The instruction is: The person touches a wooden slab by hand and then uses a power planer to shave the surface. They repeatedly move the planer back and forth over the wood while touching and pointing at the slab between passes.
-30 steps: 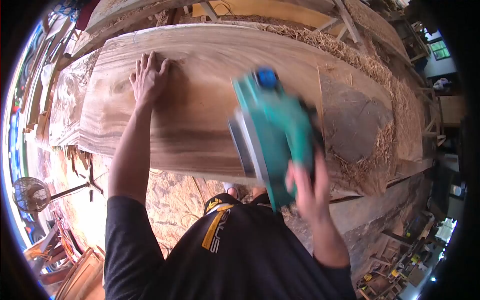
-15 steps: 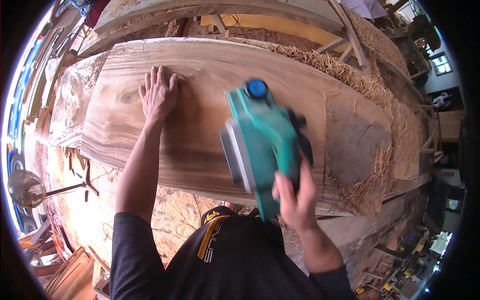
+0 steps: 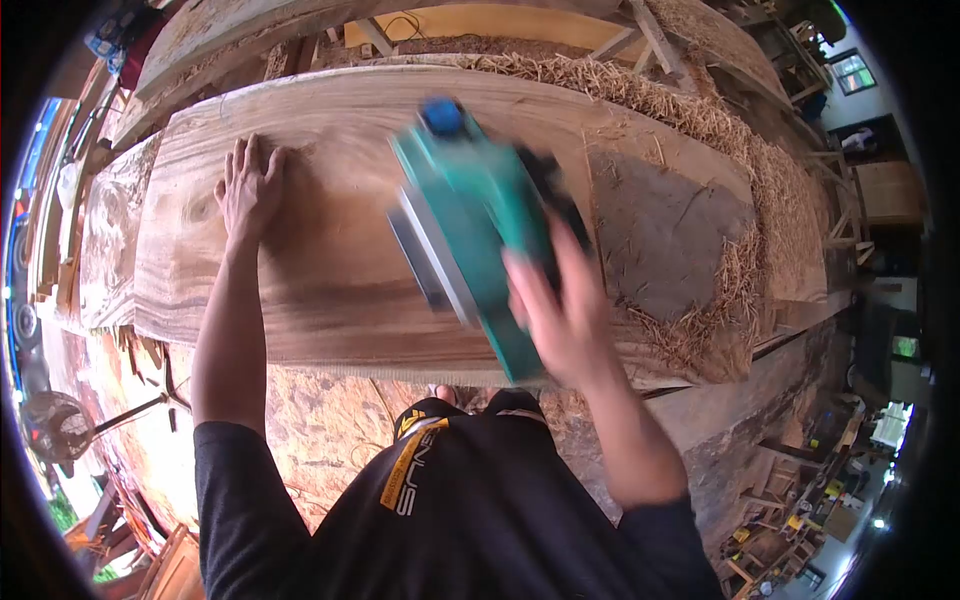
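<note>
A wide wooden slab [image 3: 340, 290] with dark grain lies across the view in front of me. My left hand [image 3: 250, 193] rests flat on its left part, fingers spread. My right hand [image 3: 562, 310] is wrapped round the rear handle of a green electric planer [image 3: 480, 215], which has a blue front knob and is blurred by motion. The planer is over the middle of the slab, tilted so that its front points to the upper left. Its underside is hidden. Right of it is a grey patch [image 3: 665, 235] on the slab, with shavings around it.
Curled shavings [image 3: 700, 120] line the slab's far and right edges. Beyond it are wooden beams [image 3: 250, 45]. A round fan-like object on a stand [image 3: 58, 425] is at the lower left. Tools and wood pieces [image 3: 790, 520] lie at the lower right.
The planer and my right hand appear further left and higher in view. The slab and my left hand also appear shifted left, as the camera view has moved.
</note>
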The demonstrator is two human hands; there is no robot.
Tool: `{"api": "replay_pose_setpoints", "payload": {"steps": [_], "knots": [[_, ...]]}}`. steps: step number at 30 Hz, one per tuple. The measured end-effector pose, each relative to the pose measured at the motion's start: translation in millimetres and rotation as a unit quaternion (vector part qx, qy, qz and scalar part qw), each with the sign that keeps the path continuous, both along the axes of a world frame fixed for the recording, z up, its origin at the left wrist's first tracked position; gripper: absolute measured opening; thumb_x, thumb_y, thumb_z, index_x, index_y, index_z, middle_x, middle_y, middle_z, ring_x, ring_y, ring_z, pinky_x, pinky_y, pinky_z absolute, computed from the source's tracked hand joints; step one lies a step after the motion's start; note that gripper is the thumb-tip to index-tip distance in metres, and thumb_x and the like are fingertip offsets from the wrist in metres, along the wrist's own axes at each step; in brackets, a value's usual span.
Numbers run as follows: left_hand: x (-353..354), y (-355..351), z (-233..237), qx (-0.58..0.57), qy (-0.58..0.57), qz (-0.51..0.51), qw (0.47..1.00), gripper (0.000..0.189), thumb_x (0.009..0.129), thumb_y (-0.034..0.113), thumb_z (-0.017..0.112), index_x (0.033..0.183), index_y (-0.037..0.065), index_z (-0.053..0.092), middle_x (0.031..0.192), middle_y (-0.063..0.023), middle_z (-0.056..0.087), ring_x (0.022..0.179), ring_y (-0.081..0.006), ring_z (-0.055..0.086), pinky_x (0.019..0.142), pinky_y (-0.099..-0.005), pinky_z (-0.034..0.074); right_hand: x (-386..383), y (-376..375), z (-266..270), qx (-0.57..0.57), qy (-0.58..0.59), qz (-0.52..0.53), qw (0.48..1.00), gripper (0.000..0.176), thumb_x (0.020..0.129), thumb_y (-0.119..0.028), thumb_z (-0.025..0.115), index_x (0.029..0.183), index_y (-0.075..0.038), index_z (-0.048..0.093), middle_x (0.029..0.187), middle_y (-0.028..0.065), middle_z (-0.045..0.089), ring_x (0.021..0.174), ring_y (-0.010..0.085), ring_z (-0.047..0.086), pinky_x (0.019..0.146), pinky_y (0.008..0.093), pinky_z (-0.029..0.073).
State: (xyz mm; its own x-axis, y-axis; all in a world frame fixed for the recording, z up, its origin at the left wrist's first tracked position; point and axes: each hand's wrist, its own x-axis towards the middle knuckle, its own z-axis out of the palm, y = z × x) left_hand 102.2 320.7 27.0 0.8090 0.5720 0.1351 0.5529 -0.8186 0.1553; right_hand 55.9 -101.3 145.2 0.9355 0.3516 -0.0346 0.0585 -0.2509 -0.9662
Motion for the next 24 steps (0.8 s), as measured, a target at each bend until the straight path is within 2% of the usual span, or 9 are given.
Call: {"api": "replay_pose_setpoints", "payload": {"steps": [4,5,9,12,18,19,20,22,24], "knots": [[-2.0,-7.2,0.4,-0.008,0.025,0.002,1.0,0.076,0.101,0.062,0.039,0.161,0.017,0.03,0.169,-0.0135,0.024,0.156,-0.0322,0.02,0.124,-0.0571,0.014,-154.6,-142.8,11.8,-0.061,0.086,-0.019,0.994,0.052,0.095,-0.011,0.059,0.139,0.014,0.046,0.105,0.0169,0.067,0.086,0.0173,0.068,0.076,0.0314,0.055],[-3.6,-7.0,-1.8,-0.004,0.027,0.007,1.0,0.075,0.102,0.061,0.039,0.161,0.017,0.03,0.169,-0.0134,0.024,0.156,-0.0324,0.02,0.124,-0.0571,0.014,-178.3,-162.0,13.2,-0.072,0.047,-0.027,0.996,0.052,0.095,-0.013,0.061,0.137,0.014,0.047,0.093,0.0124,0.066,0.073,0.0124,0.063,0.067,0.0281,0.054],[0.8,-17.0,-2.6,0.001,0.035,0.013,0.999,0.073,0.102,0.059,0.038,0.162,0.017,0.029,0.169,-0.0133,0.023,0.156,-0.0329,0.019,0.124,-0.0575,0.013,-192.4,-182.0,10.2,-0.07,0.074,-0.017,0.995,0.056,0.094,-0.014,0.063,0.139,0.015,0.045,0.103,0.0185,0.066,0.083,0.0176,0.067,0.074,0.0313,0.055],[1.8,-22.8,-3.5,-0.005,0.042,0.021,0.999,0.071,0.103,0.057,0.036,0.162,0.017,0.027,0.169,-0.0132,0.021,0.157,-0.0325,0.017,0.124,-0.0579,0.013,-138.6,-135.5,4.5,-0.074,0.048,-0.027,0.996,0.057,0.095,-0.013,0.063,0.142,0.014,0.044,0.114,0.0229,0.066,0.095,0.024,0.07,0.082,0.0358,0.056],[-1.7,-71.3,-5.9,-0.005,0.036,0.02,0.999,0.073,0.103,0.057,0.037,0.161,0.013,0.029,0.168,-0.0146,0.023,0.156,-0.0331,0.018,0.124,-0.0574,0.014,58.7,11.7,6.9,-0.046,-0.003,-0.042,0.998,0.041,0.1,-0.032,0.062,0.132,-0.006,0.058,0.096,0.0235,0.071,0.089,0.0394,0.073,0.074,0.0456,0.056],[-2.3,-76.7,-1.8,-0.006,0.032,0.013,0.999,0.073,0.103,0.057,0.038,0.161,0.013,0.029,0.168,-0.0146,0.023,0.156,-0.0331,0.018,0.124,-0.0576,0.014,96.5,33.1,-0.5,-0.053,-0.058,-0.035,0.996,0.04,0.101,-0.041,0.059,0.123,-0.007,0.062,0.09,0.0238,0.072,0.086,0.042,0.072,0.072,0.0493,0.056],[-2.1,-78.9,6.0,-0.007,0.027,0.007,1.0,0.073,0.103,0.057,0.038,0.161,0.013,0.029,0.168,-0.0146,0.023,0.156,-0.0331,0.018,0.123,-0.0578,0.015,132.3,52.4,-12.5,-0.027,-0.104,-0.029,0.994,0.044,0.1,-0.045,0.058,0.118,-0.005,0.062,0.093,0.0248,0.072,0.088,0.0439,0.071,0.074,0.051,0.056],[-3.2,-78.9,9.9,-0.006,0.019,0.005,1.0,0.071,0.103,0.056,0.04,0.16,0.013,0.032,0.168,-0.0138,0.025,0.155,-0.0325,0.02,0.122,-0.0575,0.018,184.5,76.5,-27.9,-0.017,-0.126,0.008,0.992,0.046,0.099,-0.046,0.057,0.116,-0.004,0.063,0.094,0.0252,0.071,0.091,0.0422,0.072,0.078,0.0513,0.057],[-3.4,-76.8,14.5,-0.008,0.02,0.003,1.0,0.071,0.103,0.056,0.04,0.159,0.014,0.033,0.167,-0.0131,0.027,0.155,-0.0321,0.022,0.121,-0.057,0.019,182.5,76.9,-27.4,-0.016,-0.104,0.003,0.994,0.046,0.099,-0.047,0.058,0.117,-0.005,0.063,0.094,0.0246,0.071,0.091,0.0409,0.072,0.079,0.0505,0.056]]}}
